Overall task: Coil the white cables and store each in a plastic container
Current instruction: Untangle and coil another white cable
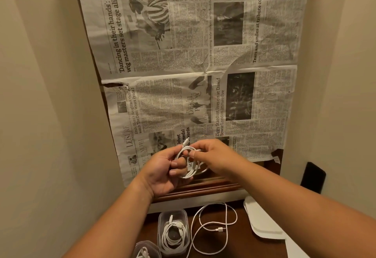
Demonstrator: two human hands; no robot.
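- Holding the white cable (189,174) up between both hands, I have it as a small bundle of loops above the near edge of the newspaper (203,95). One plug end pokes out at the far side.
- My left hand (162,168) has its fingers curled round the left side of the loops. My right hand (213,156) pinches a strand at the top of the bundle between thumb and forefinger.
- I expect this cable to be light and soft but springy. The loops will likely fan open if my hold slackens, and the smooth sheath may slide. I would clamp across all the turns at once, not by the plug.
- Near me, a plastic container (173,212) already holds a coiled cable. A second container (142,245), cut off by the frame, seems to hold another.
- Just right of them a loose cable (220,229) lies in open loops, not yet wound.
- These sit on a dark wooden surface (244,245), which looks hard and smooth. The newspaper covers a higher wooden top beyond.
- Plain beige walls (40,74) close in on the left and right. A white flat sheet (262,221) lies at the right, and a dark object (313,176) that I cannot identify leans on the right wall.
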